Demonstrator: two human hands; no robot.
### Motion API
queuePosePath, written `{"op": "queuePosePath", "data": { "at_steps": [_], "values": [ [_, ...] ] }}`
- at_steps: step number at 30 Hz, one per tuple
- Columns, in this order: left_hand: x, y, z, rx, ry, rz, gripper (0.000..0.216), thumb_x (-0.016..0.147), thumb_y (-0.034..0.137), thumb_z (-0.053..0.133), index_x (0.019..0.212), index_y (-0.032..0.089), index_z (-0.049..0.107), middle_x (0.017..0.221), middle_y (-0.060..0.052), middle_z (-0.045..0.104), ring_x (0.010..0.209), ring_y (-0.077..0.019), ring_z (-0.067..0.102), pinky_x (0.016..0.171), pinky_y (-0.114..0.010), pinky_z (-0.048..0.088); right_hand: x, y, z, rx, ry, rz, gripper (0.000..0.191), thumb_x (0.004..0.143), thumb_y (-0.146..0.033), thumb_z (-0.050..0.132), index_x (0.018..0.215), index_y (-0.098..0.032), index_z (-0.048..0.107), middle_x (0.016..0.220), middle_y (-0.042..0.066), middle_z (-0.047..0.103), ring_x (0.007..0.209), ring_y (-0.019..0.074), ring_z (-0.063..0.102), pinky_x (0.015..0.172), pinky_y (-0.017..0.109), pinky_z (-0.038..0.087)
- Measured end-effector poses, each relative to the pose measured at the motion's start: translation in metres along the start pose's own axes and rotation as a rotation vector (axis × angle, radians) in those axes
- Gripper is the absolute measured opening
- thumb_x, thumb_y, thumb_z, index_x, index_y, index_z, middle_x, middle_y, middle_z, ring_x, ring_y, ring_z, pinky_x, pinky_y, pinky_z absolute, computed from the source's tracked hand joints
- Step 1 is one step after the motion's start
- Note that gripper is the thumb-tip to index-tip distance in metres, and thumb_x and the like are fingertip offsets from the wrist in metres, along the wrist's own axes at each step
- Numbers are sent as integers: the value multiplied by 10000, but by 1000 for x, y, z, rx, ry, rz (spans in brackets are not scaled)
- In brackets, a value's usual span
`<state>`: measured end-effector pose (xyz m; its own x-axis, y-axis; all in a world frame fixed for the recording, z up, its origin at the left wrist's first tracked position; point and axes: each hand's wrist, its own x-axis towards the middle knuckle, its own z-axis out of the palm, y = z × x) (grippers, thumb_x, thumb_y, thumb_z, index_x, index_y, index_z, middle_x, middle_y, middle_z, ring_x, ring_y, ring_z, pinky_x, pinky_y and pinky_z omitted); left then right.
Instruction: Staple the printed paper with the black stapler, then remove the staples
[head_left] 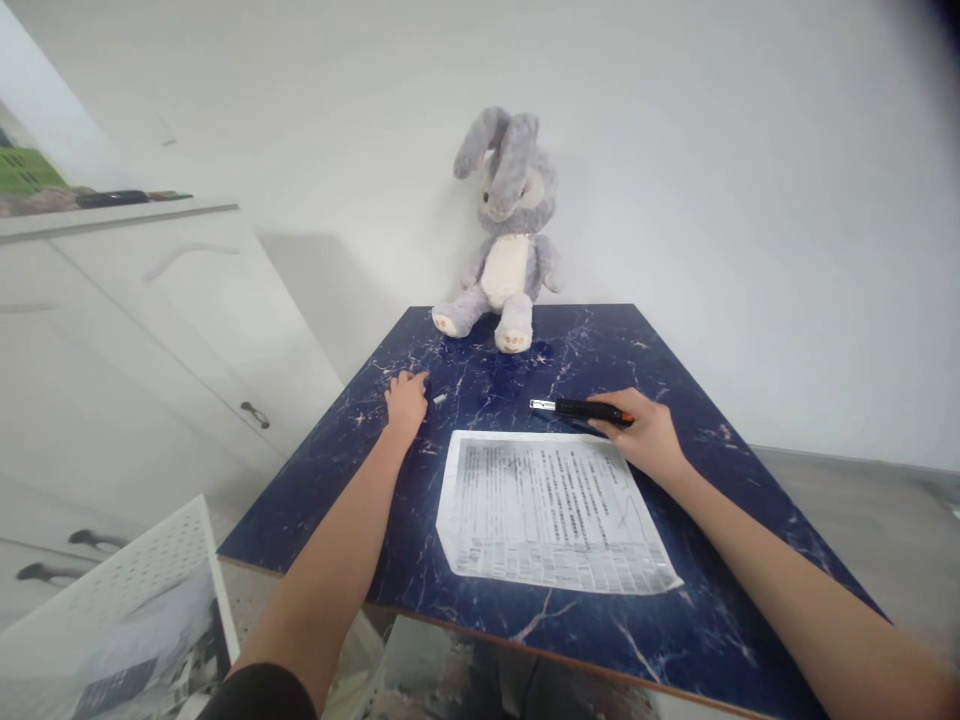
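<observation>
Over the blue bench (300, 510), just past the paper (551, 510), the right hand (637, 425) grips a black stick (581, 409). The left hand (407, 402) is near a white bit (439, 398); I can't tell if it holds anything. Handling the stick seems the step; moving it calls for a steady grip.

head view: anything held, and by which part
The right hand holds a black silver-tipped tool by its orange-marked end; whether the left hand holds anything is unclear.

Blue marbled tabletop (315, 500)
We find a seated plush rabbit (504, 265), one printed sheet (551, 505), a small pale object (439, 398).
</observation>
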<state>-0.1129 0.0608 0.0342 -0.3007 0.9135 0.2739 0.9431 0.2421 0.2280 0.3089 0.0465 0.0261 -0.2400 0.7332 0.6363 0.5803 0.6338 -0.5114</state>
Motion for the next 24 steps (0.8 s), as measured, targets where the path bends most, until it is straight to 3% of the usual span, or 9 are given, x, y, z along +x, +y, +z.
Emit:
{"op": "queuePosePath", "data": {
  "at_steps": [3, 9, 13, 16, 18, 20, 22, 24],
  "values": [
    [3, -4, 1, -2, -10, 6, 316, 1002, 189, 531, 1191, 251, 776, 1231, -131, 663, 1191, -304, 604, 1015, -406, 496, 0, -2, 0, 6, 10, -12, 188, 846, -281, 715, 1019, -245, 779, 954, 58, 777, 877, 264, 716, 807, 422, 597],
    [6, -6, 3, 51, 11, -46, 341, 1008, 259, 548, 1290, 180, 724, 1287, -191, 641, 1215, -330, 609, 1021, -409, 499, 0, -4, 1, 38, -7, -52, 188, 864, -268, 702, 1036, -258, 776, 966, 57, 775, 886, 267, 720, 807, 433, 609],
    [4, -3, 3, 42, 3, -58, 280, 1004, 276, 561, 1193, 151, 725, 1269, -199, 629, 1218, -346, 610, 1019, -428, 507, 0, -3, 1, 41, -11, -29, 198, 859, -254, 709, 1045, -259, 775, 974, 59, 776, 896, 266, 715, 808, 433, 605],
    [5, -2, 2, -38, 71, -65, 236, 979, 287, 603, 1138, 135, 688, 1254, -216, 627, 1184, -354, 632, 1011, -452, 515, 0, -4, 0, 41, 2, -14, 201, 839, -238, 737, 1035, -250, 780, 972, 58, 779, 898, 265, 709, 831, 439, 594],
    [7, 2, 1, -157, 173, -42, 192, 963, 253, 607, 1116, 141, 641, 1183, -199, 665, 1161, -333, 643, 1028, -451, 508, 0, -4, -1, 60, 9, -14, 205, 818, -214, 752, 1017, -248, 785, 965, 58, 780, 909, 268, 701, 846, 443, 584],
    [6, 14, 1, -370, 272, -59, 168, 953, 271, 618, 1088, 175, 590, 1020, -122, 699, 990, -282, 685, 951, -427, 541, 1, -3, -1, 83, 18, 14, 236, 797, -193, 768, 1025, -250, 785, 977, 56, 780, 922, 270, 693, 845, 440, 574],
    [-3, 34, 0, -654, 268, -31, 132, 963, 299, 591, 1051, 211, 546, 836, -27, 663, 736, -199, 656, 760, -335, 560, 3, -2, -1, 109, 25, 44, 259, 784, -183, 780, 1034, -251, 785, 973, 54, 777, 913, 266, 685, 837, 432, 565],
    [-22, 60, -2, -956, 163, -8, 138, 969, 351, 578, 1011, 236, 515, 702, 44, 556, 541, -136, 533, 546, -241, 469, 3, -2, 0, 132, 23, 70, 265, 780, -179, 784, 1035, -253, 786, 967, 51, 774, 914, 262, 678, 835, 422, 556]
  ]
}}
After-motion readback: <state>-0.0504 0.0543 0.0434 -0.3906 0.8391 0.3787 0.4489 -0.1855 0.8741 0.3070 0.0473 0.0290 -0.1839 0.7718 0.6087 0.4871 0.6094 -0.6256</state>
